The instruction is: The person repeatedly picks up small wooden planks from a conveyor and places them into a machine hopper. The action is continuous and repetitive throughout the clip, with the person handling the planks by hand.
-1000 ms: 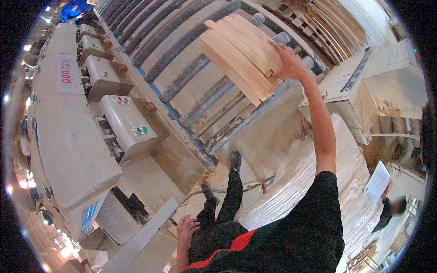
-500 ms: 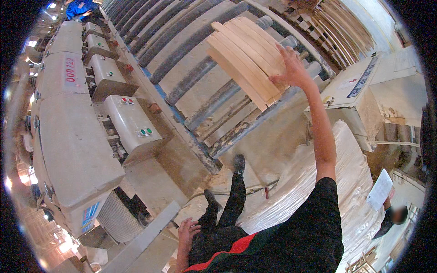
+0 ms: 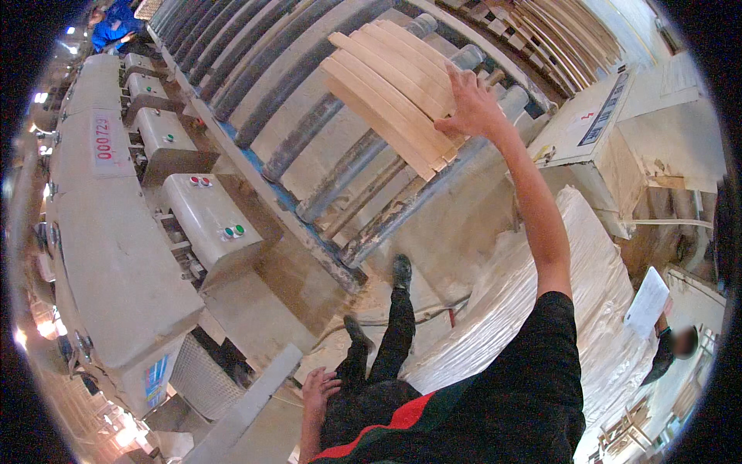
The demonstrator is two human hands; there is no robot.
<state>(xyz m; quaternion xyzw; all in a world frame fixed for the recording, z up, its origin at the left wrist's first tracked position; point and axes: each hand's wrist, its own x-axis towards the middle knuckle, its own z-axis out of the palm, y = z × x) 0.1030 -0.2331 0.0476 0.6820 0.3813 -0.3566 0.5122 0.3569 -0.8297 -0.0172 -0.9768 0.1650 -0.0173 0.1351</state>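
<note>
A stack of pale wooden boards (image 3: 390,89), slightly fanned, lies across the dark rollers of a roller conveyor (image 3: 340,185). My right hand (image 3: 475,108) reaches out to the near right end of the stack. Its thumb and fingers are spread and rest against the board ends; the fingertips partly merge with the wood. Down by my waist, my left hand (image 3: 318,390) hangs in front of my dark trousers, fingers loosely bent and a little apart, nothing visible in it.
Left of the conveyor runs a long grey machine (image 3: 127,240) with control boxes (image 3: 212,216) bearing red and green buttons. On the right stand a pale cabinet (image 3: 595,139) and a plastic-wrapped pile (image 3: 533,286). A person holding a white sheet (image 3: 648,301) is at far right; another in blue (image 3: 114,27), far left.
The whole view has swung slightly, shifting the scene left. My right hand stays at the board ends, and the stack keeps about the same place on the rollers. My left hand is nearly still.
</note>
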